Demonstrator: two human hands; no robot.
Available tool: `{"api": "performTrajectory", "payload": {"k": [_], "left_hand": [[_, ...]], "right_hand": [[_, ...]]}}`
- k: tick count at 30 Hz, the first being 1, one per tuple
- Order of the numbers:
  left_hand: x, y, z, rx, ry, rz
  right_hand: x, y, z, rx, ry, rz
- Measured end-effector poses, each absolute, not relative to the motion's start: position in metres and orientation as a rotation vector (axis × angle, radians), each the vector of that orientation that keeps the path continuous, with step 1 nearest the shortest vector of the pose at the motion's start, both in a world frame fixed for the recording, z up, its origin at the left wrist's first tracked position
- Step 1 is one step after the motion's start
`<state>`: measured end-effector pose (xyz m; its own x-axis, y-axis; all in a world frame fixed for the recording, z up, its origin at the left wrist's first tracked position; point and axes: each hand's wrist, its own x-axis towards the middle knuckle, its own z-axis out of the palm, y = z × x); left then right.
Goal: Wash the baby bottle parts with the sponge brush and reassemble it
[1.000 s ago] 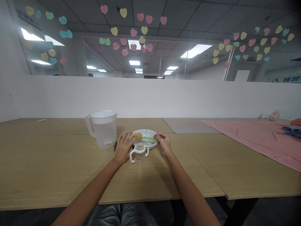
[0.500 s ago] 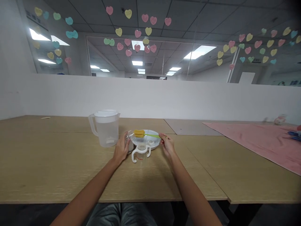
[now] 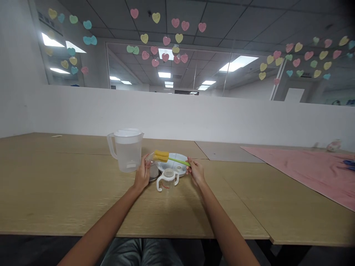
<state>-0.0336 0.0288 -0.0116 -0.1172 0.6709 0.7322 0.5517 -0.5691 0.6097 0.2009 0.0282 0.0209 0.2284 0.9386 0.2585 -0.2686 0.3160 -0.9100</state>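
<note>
My right hand (image 3: pixel 196 172) is closed on the green handle of a bottle brush (image 3: pixel 161 156) with a yellow sponge head. The brush points left, its head at the mouth of a clear plastic cover (image 3: pixel 150 159) gripped by my left hand (image 3: pixel 142 173); whether the tip is inside is hard to tell. Behind and below the brush lies a white divided plate (image 3: pixel 181 159) with a small white piece on it. In front stands a clear baby bottle (image 3: pixel 168 182) with white handles. A round metal-rimmed item (image 3: pixel 154 176) sits partly hidden beside my left hand.
A translucent lidded jug (image 3: pixel 128 151) holding water stands just left of my left hand. To the right, a pink cloth (image 3: pixel 302 166) covers part of the wooden table (image 3: pixel 83 192), with a blue item at its edge. A low white wall runs behind the table.
The brush head has moved slightly left to the clear cover, and its handle tilts more. My left hand keeps hold of the cover. The camera view has shifted a little.
</note>
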Motion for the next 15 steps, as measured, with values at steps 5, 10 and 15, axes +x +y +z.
{"api": "performTrajectory", "payload": {"k": [5, 10, 15], "left_hand": [[-0.0336, 0.0281, -0.0135, 2.185, 1.352, 1.777], [-0.0339, 0.0286, -0.0147, 2.448, 1.324, 1.766], [-0.0341, 0.0289, -0.0128, 2.663, 1.249, 1.740]], "right_hand": [[0.2052, 0.0307, 0.0202, -0.947, -0.918, 0.872], [0.2092, 0.0305, 0.0229, -1.029, -0.842, 0.779], [0.2105, 0.0326, 0.0218, -1.034, -0.838, 0.711]]}}
